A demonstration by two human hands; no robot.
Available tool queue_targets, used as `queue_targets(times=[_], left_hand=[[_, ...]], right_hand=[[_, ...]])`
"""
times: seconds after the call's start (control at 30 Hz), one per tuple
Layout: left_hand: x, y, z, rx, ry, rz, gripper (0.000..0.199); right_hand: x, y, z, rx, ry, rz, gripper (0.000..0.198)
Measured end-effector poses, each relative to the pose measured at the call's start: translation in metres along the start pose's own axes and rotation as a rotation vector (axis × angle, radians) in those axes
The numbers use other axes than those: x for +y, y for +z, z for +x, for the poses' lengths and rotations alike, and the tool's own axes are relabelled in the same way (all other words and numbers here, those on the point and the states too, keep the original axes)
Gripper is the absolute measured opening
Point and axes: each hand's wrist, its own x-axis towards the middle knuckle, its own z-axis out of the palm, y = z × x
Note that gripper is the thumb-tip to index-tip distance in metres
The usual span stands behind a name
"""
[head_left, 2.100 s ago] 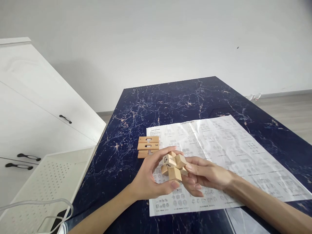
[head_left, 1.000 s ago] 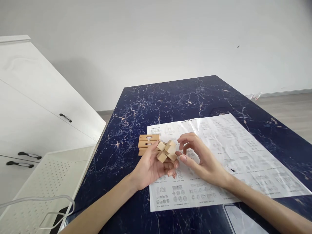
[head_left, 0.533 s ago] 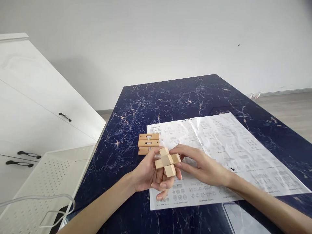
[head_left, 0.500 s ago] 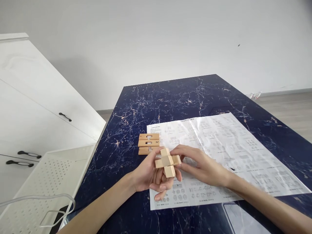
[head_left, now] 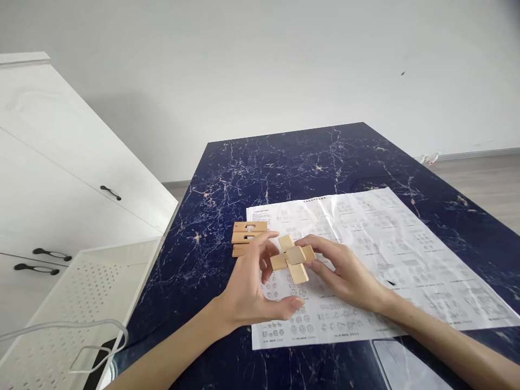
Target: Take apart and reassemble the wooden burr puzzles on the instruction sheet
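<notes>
A cross-shaped wooden interlocking puzzle (head_left: 294, 255) is held above the printed sheet. My right hand (head_left: 339, 265) pinches its right arm between thumb and fingers. Just left of the puzzle, my left hand (head_left: 255, 284) is open, with its thumb stretched out below and its fingers curved above; it appears apart from the wood. Behind the left fingers lie several flat wooden pieces (head_left: 249, 237) in a stack of rows, slotted and marked with numbers, the nearest one partly covered by the hand.
A large creased paper sheet (head_left: 365, 238) with printed diagrams covers much of the dark blue marbled table (head_left: 260, 168). A phone-like flat device (head_left: 406, 365) lies at the near edge. On the left stand a white cabinet (head_left: 81, 157) and a perforated white surface (head_left: 89, 281) with a cable (head_left: 81, 325).
My left hand has let go of the puzzle and spread its thumb and fingers. The puzzle has shifted slightly right and turned in my right hand's grip.
</notes>
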Motion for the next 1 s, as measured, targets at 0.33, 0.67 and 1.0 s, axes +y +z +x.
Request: queue_targets(times=[0.33, 0.67, 1.0], left_hand=[[0.012, -0.003, 0.004, -0.021, 0.072, 0.217, 0.076], [0.009, 0.004, 0.0, -0.011, 0.025, 0.166, 0.078], [0.013, 0.01, -0.005, 0.094, 0.107, 0.24, 0.083]], right_hand=[[0.002, 0.006, -0.003, -0.088, -0.124, -0.044, 0.036], [0.001, 0.009, -0.002, 0.038, -0.227, -0.141, 0.031], [-0.003, 0.014, -0.005, 0.101, -0.288, -0.213, 0.035]])
